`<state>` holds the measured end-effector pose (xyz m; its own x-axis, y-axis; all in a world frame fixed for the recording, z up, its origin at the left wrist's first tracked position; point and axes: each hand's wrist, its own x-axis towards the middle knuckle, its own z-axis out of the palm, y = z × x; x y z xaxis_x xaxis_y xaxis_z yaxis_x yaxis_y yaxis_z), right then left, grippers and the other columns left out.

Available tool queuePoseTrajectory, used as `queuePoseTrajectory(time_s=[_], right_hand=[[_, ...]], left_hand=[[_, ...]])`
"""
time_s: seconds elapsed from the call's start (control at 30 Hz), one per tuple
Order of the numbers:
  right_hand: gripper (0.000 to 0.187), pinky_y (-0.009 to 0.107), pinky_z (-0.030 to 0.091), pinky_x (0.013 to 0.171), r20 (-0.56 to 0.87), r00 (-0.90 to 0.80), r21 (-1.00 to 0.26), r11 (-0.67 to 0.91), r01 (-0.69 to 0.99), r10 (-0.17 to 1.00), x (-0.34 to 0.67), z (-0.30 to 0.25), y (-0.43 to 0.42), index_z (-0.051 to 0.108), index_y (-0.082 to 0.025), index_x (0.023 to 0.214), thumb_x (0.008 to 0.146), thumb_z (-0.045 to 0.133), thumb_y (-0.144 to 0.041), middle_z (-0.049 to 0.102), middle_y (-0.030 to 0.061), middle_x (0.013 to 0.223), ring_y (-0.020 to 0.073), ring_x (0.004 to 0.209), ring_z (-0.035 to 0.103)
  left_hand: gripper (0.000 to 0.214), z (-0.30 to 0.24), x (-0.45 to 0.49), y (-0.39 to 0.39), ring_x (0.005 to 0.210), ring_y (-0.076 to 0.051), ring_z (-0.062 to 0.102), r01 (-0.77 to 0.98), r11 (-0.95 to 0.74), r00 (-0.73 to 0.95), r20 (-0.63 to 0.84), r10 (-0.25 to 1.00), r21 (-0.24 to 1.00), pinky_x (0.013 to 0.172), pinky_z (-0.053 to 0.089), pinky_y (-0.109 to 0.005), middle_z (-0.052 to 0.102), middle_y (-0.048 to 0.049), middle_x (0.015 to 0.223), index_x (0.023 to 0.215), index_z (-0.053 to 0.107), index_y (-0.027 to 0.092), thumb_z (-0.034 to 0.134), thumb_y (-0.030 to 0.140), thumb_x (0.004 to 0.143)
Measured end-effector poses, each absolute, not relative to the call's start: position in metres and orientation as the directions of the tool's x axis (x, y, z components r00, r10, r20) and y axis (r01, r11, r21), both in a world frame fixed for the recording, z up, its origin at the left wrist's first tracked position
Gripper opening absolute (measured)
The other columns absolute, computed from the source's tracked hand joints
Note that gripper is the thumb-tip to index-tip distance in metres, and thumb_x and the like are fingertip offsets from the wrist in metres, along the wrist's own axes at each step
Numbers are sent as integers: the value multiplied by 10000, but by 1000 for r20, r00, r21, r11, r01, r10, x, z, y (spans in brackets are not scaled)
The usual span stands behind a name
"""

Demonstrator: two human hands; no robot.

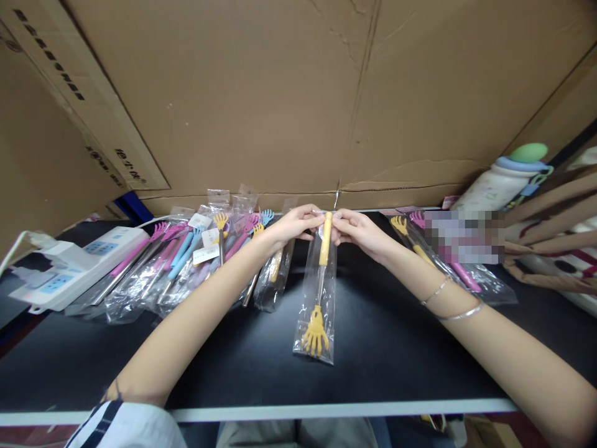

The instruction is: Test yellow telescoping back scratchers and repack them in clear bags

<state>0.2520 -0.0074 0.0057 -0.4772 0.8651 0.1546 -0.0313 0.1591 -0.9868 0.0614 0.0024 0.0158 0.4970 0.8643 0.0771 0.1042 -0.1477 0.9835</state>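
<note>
A yellow back scratcher (323, 249) lies in a clear plastic sleeve (305, 298), its hand-shaped end toward me and its handle away. My left hand (301, 224) pinches the sleeve's far end beside the handle's tip. On the other side of the handle, my right hand (352, 229) also has its fingers closed at the sleeve's top edge. The handle end seems to stick out between the two hands. Fingertip contact is partly hidden.
To the left lies a heap of bagged back scratchers (186, 249) in several colours, with a white power strip (84, 264) beyond. More bagged scratchers (459, 274) lie right, near a white bottle (494, 183) and a brown bag (550, 249). Cardboard (280, 93) walls the back of the black table (252, 367).
</note>
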Motion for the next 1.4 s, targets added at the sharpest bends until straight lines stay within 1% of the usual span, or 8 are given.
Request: queuePoseTrajectory(time_s=[0.27,0.5,0.6,0.7,0.83,1.1,1.23,1.4], right_hand=[[380,207,490,573,145,-439,-989,149,-26,887,248,3,-8,527,-167,784,708,686,-504,614,-11,640,81,581,573],[408,220,493,523,192,-390,-977,214,14,901,244,-4,-5,533,-169,754,711,668,-551,589,-12,579,91,516,559],[432,219,489,510,248,-350,-962,273,24,903,244,1,-6,547,-168,759,689,676,-575,576,-22,563,90,499,552],[388,226,504,545,387,-262,-911,411,42,884,244,16,-12,564,-171,784,722,666,-540,592,-20,601,91,526,565],[273,258,534,649,621,-144,-763,636,116,771,243,47,-35,566,-189,797,782,645,-450,621,-12,682,111,625,612],[137,305,520,754,871,-119,-383,811,442,476,253,82,-92,610,-231,934,856,584,-341,647,14,899,159,844,644],[85,301,525,733,877,-343,-145,864,482,338,267,65,-105,617,-255,926,872,558,-226,674,28,849,158,818,641],[163,301,524,776,669,-735,225,911,347,115,280,27,-124,619,-202,965,871,516,-119,702,60,935,156,867,632]], left_hand=[[235,17,61,-1,813,-122,544,144,-129,488,44,872,981,663,470,-230,578,-8,870,960,582,210,565,404,829],[156,14,67,1,731,-106,550,180,-175,454,76,888,968,557,452,-175,553,-1,786,901,529,172,530,322,857],[153,19,70,-2,693,-95,558,173,-238,409,150,900,956,535,433,-157,566,0,769,884,518,159,548,305,850],[165,34,72,-10,689,-90,579,152,-427,358,353,864,891,580,450,-170,605,-11,785,857,538,142,571,302,840],[158,67,72,-32,741,-96,601,147,-686,281,634,720,713,720,478,-211,636,-6,797,820,564,143,603,296,828],[191,97,67,-82,852,-113,611,251,-833,282,786,550,494,797,511,-255,624,26,841,850,616,198,553,378,860],[216,79,56,-90,758,-120,606,351,-916,506,783,361,196,771,506,-270,649,-7,777,790,636,199,504,330,900],[232,34,40,-105,711,-111,610,236,-966,817,560,140,-103,662,480,-224,663,0,746,749,618,244,456,261,914]])
